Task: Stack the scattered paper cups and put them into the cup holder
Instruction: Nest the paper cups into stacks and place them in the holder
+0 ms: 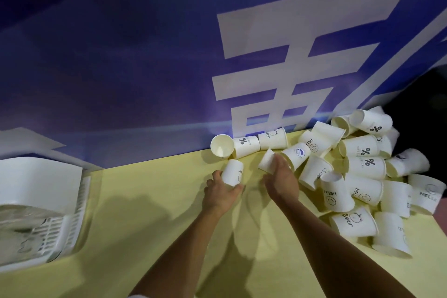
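Two paper cups are already in hand near the back edge of the yellow desk [150,201]. The left cup [232,172] is held around its lower part by the left hand [221,192], its long axis running up and away from the palm; which end is the mouth is hard to tell. The right cup [266,161] is closed in the right hand [281,178] and leans up and to the left, toward the other cup, so both grips are full. The two cups are near each other but apart, and nesting them looks to need their axes brought into line, mouth to base. The loose pile of cups [362,176] lies just right of the right hand, the nearer one for it. A row of three cups [246,146] lies on its side against the blue wall [121,68]. The white slatted cup holder [60,232] sits well apart at the left edge, closer to the left hand.
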`<state>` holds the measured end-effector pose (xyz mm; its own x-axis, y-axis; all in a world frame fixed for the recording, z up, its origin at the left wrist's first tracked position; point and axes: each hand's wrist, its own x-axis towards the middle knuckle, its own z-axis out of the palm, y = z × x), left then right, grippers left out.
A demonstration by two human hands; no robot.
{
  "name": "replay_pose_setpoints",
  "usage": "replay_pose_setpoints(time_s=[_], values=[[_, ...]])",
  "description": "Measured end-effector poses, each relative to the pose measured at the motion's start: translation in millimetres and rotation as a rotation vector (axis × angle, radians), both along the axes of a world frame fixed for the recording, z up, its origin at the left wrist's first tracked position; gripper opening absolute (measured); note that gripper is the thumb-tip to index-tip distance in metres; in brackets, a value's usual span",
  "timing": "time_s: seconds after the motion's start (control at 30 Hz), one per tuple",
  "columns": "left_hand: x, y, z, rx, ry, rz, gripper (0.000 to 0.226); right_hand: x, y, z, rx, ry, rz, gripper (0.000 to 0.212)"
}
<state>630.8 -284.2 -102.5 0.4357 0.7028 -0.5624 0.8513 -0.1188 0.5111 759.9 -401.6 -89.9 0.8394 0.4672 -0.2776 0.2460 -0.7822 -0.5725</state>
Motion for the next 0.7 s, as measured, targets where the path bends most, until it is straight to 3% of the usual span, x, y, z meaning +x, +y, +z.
replay_pose_setpoints(time_s=[0.2,0.37,0.47,0.7], values=[[-2,7,-7,-0.017,-0.021,0.036,0.077,-2,2,-6,-0.216,-0.021,-0.004,0.059],[-20,12,2,-0.011,-0.047,0.062,0.062,-14,3,-4,-0.322,-0.009,0.047,0.04],[-35,14,13,0.015,-0.043,0.052,0.06,-32,0,1,-0.263,0.06,0.034,0.033],[-88,26,54,0.118,-0.074,0.028,0.06,-87,11,28,-0.034,0.18,0.07,0.057]])
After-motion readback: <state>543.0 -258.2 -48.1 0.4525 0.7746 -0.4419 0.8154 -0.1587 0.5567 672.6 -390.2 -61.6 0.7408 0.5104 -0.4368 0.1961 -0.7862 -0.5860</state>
